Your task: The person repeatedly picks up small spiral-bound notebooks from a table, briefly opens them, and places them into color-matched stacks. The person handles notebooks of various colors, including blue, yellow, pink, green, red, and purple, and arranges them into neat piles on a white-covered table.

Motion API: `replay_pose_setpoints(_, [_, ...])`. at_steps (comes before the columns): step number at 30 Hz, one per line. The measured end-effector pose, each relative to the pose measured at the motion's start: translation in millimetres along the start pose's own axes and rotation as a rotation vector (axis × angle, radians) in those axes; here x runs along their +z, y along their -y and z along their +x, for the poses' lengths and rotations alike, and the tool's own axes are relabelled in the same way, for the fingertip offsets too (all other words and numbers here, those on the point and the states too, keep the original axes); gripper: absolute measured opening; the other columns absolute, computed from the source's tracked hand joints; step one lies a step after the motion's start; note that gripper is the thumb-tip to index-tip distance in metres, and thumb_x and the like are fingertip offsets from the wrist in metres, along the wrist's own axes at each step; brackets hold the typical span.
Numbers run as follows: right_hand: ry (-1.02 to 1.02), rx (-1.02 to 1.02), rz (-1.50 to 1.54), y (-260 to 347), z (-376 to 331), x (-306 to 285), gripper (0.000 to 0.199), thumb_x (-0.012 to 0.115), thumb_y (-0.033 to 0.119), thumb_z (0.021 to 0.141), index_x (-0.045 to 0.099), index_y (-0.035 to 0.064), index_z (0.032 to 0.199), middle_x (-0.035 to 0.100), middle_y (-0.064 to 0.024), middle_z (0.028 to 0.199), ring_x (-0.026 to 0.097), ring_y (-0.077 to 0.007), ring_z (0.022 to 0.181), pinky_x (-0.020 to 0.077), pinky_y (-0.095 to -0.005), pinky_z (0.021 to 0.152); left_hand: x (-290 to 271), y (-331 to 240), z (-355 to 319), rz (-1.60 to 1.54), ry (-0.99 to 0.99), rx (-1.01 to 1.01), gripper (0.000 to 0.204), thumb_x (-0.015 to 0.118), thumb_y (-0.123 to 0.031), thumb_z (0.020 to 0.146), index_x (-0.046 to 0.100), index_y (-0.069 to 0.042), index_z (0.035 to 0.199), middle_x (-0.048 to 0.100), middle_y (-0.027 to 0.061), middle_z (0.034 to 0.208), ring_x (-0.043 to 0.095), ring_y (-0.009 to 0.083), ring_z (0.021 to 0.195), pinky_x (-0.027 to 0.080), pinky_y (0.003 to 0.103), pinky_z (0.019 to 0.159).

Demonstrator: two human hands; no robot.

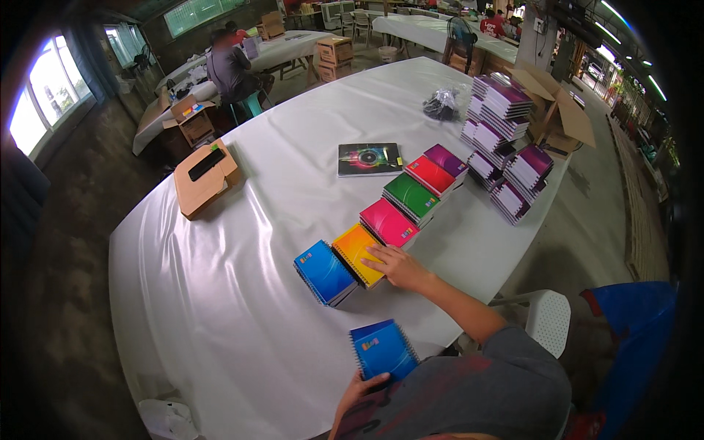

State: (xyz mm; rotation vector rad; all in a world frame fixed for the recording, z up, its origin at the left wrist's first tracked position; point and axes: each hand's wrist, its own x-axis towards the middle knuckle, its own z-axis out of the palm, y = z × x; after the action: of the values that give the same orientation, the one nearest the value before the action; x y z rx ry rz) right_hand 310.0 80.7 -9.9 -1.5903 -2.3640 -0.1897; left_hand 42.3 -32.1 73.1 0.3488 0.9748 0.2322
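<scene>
My left hand [358, 390], low and near my body, is closed on a pair of blue spiral notebooks [384, 352], thumb on the upper cover. My right hand [402, 268] reaches across to a stack of yellow spiral notebooks [353, 248]; its fingers lie spread on the top cover near the right edge. Left of that stack is a pile of blue spiral notebooks [323, 270]. A pink stack [389, 221], a green stack [412, 195], a red stack [431, 174] and a purple stack [447, 158] continue the diagonal row away from me.
Beyond the row lies a dark notebook [369, 159]. Tall piles of purple-and-white notebooks [506, 110] stand at the right by an open carton [563, 121] and a plastic bag [443, 105]. A phone [207, 165] rests on a flattened box [192, 192]. A white chair [548, 320] is at my right.
</scene>
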Motion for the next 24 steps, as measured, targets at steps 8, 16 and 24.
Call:
replay_pose_setpoints(8, [0.055,0.087,0.109,14,6,-9,0.054,0.066,0.016,0.072,0.050,0.0083,0.123,0.045,-0.0194,0.128,0.042,-0.0327,0.121,0.0344,-0.0392,0.101,-23,17,23,-0.196,0.067,0.156,0.054,0.061,0.006,0.071,0.039,0.000,0.121,0.054,0.0165,0.111,0.056,0.0307,0.101,0.047,0.040,0.087])
replay_pose_setpoints(16, [-0.193,0.371,0.754,4,27,-44,0.032,0.062,0.010,0.080,0.058,0.0057,0.111,0.063,-0.0142,0.099,0.061,-0.0240,0.094,0.0485,-0.0337,0.078,-56,10,26,-0.420,0.513,0.338,0.060,0.054,0.001,0.075,0.029,-0.002,0.130,0.047,0.0218,0.119,0.056,0.0414,0.097,0.054,0.056,0.064])
replay_pose_setpoints(24, [-0.388,0.200,2.026,32,81,-129,0.009,0.060,0.009,0.085,0.058,0.0019,0.090,0.064,-0.0040,0.090,0.059,-0.0096,0.084,0.0472,-0.0213,0.070,-31,-25,22,-0.271,0.472,0.302,0.059,0.049,-0.022,0.090,0.015,-0.013,0.138,0.037,0.0177,0.131,0.049,0.0397,0.110,0.054,0.056,0.070])
